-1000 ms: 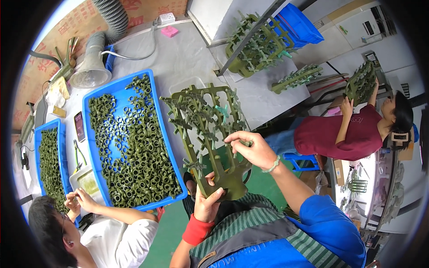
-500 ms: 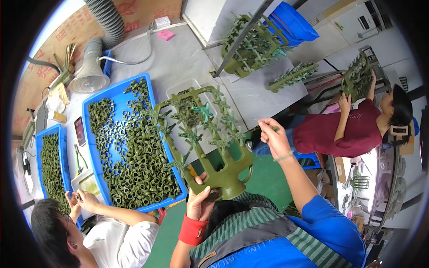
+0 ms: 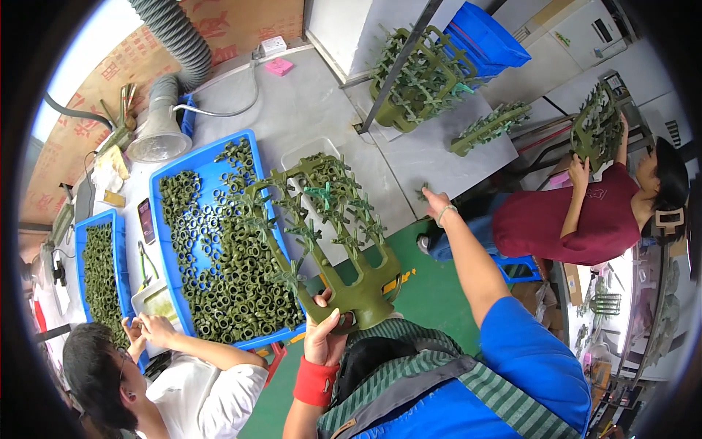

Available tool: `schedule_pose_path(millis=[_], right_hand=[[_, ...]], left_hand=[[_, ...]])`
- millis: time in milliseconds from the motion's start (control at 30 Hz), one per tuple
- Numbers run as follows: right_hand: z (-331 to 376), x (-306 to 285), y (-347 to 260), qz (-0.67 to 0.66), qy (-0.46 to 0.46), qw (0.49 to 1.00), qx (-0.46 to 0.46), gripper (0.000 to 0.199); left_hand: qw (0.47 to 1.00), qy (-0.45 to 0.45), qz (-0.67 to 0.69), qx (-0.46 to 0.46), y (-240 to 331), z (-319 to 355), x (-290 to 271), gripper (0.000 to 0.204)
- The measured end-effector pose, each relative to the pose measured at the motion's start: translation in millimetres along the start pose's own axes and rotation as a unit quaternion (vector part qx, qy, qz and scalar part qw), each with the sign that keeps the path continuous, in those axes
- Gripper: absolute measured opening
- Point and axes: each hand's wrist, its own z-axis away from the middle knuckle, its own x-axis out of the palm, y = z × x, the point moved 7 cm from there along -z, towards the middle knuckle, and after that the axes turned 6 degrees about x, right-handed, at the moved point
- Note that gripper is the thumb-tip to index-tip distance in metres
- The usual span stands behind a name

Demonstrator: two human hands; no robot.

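My left hand [image 3: 325, 331], with a red wristband, grips the base of a large olive-green plastic tree-shaped frame [image 3: 325, 234] with many small branch parts. The frame tilts up and away over the table. My right hand [image 3: 437, 203] reaches out to the right edge of the grey table [image 3: 307, 117], fingers apart, holding nothing, close to a small green piece [image 3: 423, 193]. A second green frame [image 3: 420, 77] stands farther back, and a third [image 3: 488, 128] lies on its side.
A blue tray [image 3: 201, 164] full of green rings sits left of the frame, another blue tray [image 3: 99, 271] farther left. One person [image 3: 146, 358] works at lower left, another in a dark red shirt [image 3: 578, 219] holds a green frame at right. A grey duct hose [image 3: 164, 88] hangs at the back.
My right hand let go of the frame's branches and stretched out to the right toward the table edge. The frame in my left hand swung left and tilted away.
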Motion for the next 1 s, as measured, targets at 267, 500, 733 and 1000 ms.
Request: schedule_pose_path(millis=[267, 500, 733, 1000], right_hand=[[372, 36, -54, 0.268, -0.255, 0.742, -0.559, 0.052], [416, 58, -15, 0.32, -0.203, 0.726, -0.574, 0.091], [403, 38, -11, 0.135, -0.271, 0.831, -0.467, 0.06], [369, 24, -42, -0.177, -0.454, 0.846, -0.219, 0.028]], left_hand=[[0.997, -0.031, -0.013, 0.064, -3, -15, 20, 0.033], [0.985, -0.033, -0.148, 0.084, -22, -10, 47, 0.048], [0.915, -0.191, -0.315, 0.163, -10, 21, 92, 0.072], [0.926, -0.172, -0.314, -0.121, -8, 37, 26, 0.021]])
